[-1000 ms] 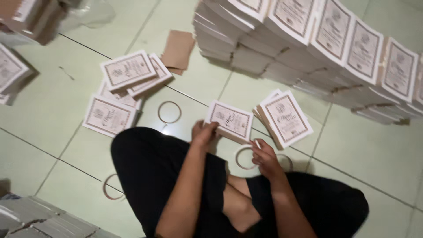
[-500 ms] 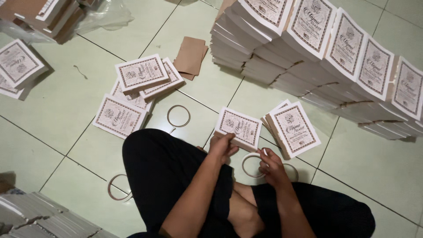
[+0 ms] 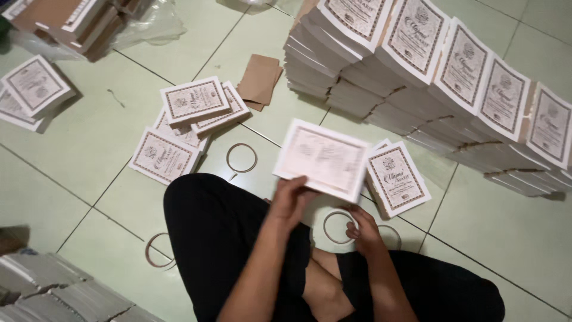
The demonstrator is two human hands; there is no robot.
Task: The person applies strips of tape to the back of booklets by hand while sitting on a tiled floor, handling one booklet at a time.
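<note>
The person sits cross-legged on the tile floor (image 3: 77, 179) in black trousers. The left hand (image 3: 290, 200) is closed on the lower edge of a white booklet (image 3: 325, 158), lifted clear of the floor and blurred. The right hand (image 3: 364, 229) is down by a rubber ring (image 3: 338, 227) on the tile, fingers curled; whether it pinches the ring I cannot tell. Four rings show: this one, another partly behind the right hand, one ahead of the left knee, one at the left beside the trousers. Just right of the lifted booklet lies a small pile (image 3: 396, 177), cream cover with a dark ornate border. To the left four or five more such booklets (image 3: 193, 101) lie loose and overlapping, bare tile around them. Beyond them sit brown card sheets (image 3: 260, 79). Farthest, a long wall of stacks (image 3: 429, 77) closes the right side.
</note>
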